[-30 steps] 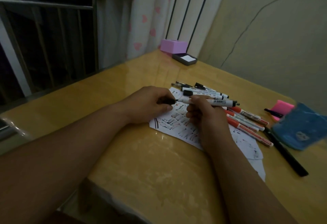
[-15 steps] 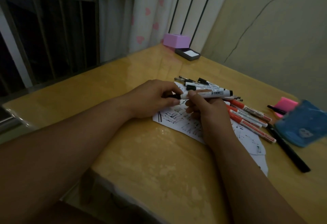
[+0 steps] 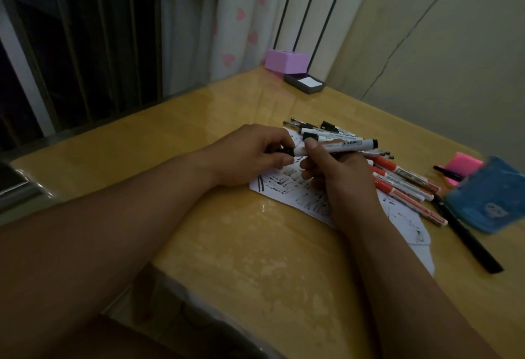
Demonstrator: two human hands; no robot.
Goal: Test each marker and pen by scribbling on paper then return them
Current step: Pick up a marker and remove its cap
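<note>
Dim, murky view with faint table [image 3: 241, 108] glare and wide-angle edge bending

left hand [image 3: 250, 154] pinching, right hand [image 3: 341, 177] gripping

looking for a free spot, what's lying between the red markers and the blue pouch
In the head view, a long black pen lies on the table between the red markers and the blue pouch, slanting toward the near right.

The white marker [image 3: 341, 145] has lifted a little above the paper [image 3: 287, 185] and now tilts up at its far end, where it lay nearly level a second ago. The left hand [image 3: 250, 154] has closed its fingertips on the black cap [image 3: 287, 151], drawn tight against the right hand [image 3: 338, 177]'s thumb.
</note>
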